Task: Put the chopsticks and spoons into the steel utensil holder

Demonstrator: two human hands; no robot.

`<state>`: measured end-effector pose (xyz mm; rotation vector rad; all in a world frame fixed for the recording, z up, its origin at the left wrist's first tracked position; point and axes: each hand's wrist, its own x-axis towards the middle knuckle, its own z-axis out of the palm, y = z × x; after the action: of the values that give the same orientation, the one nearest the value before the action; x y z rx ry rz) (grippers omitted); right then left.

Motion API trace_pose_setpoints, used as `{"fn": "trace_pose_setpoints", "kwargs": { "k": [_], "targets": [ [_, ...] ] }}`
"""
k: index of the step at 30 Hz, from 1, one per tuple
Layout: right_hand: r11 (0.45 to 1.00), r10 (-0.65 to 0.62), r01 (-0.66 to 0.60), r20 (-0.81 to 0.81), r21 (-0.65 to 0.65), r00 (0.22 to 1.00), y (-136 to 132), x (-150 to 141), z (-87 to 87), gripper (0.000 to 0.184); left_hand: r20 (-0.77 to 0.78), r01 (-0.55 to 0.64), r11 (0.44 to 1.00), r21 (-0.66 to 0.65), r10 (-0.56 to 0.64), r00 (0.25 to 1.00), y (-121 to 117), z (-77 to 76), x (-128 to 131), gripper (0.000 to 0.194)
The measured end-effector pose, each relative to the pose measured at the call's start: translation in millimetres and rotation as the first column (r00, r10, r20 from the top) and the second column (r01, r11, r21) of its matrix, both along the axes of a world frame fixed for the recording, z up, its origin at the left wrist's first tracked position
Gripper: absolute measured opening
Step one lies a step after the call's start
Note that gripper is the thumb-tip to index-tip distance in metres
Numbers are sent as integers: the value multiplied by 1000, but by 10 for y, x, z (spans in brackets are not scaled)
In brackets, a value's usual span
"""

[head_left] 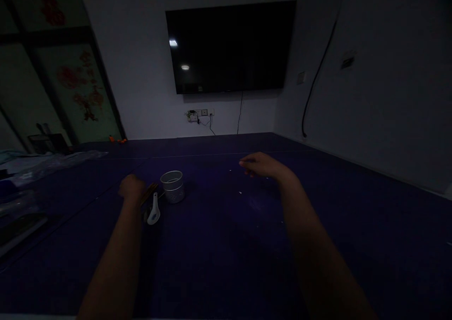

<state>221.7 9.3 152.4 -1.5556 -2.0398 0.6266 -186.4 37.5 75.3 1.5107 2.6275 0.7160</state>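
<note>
My left hand is closed in a loose fist at the left, beside several utensils on the dark blue floor covering. Whatever its fingers may hold is hidden. Just right of it lies a white soup spoon, with brown chopsticks partly behind the hand. A silvery metal utensil holder stands upright with its mouth up, apart from both hands. Over the middle right, my right hand hovers with bent fingers drawn together in a pinch. Between its fingertips I cannot make out anything. Small white scraps are scattered below it.
A large television hangs on the far wall above sockets and cables. Clear plastic sheeting and a flat dark object with a pale edge lie at the left. Small orange items sit by the door. The light is dim.
</note>
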Motion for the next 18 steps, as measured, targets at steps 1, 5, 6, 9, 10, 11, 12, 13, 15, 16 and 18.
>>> {"fn": "trace_pose_setpoints", "kwargs": {
  "k": [1,5,6,9,10,11,12,13,15,16,18],
  "targets": [
    [1000,6,-6,6,-3,1000,50,-31,-86,34,-17,-52,998,39,53,998,-51,1,89,35],
    [997,-41,42,-19,71,999,145,-136,-535,33,-84,-103,984,146,116,990,-281,-72,367,36],
    [990,-70,72,-26,120,997,137,-149,-662,33,-101,-92,983,157,108,989,-342,-102,400,37],
    [949,-169,179,-62,260,984,62,-171,-1019,35,-126,-89,985,149,109,986,-509,-195,432,40],
    [928,-209,224,-82,297,974,29,-179,-1121,36,-136,-81,988,130,99,986,-554,-224,434,41],
    [917,-230,245,-84,316,970,-5,-188,-1211,38,-153,-66,991,113,83,985,-593,-251,437,42],
    [909,-250,261,-74,324,965,-38,-200,-1288,39,-173,-55,993,101,72,982,-623,-275,442,43],
    [903,-267,270,-56,334,962,-70,-215,-1351,40,-197,-41,995,89,58,979,-647,-296,451,45],
    [891,-300,285,-11,352,954,-125,-250,-1439,41,-244,-15,998,66,31,969,-673,-329,475,48],
    [887,-311,288,7,361,950,-148,-269,-1466,42,-264,-5,999,53,18,964,-679,-342,489,48],
    [884,-321,287,33,370,946,-182,-307,-1495,42,-289,7,1000,26,1,957,-680,-367,513,48]
  ]
}}
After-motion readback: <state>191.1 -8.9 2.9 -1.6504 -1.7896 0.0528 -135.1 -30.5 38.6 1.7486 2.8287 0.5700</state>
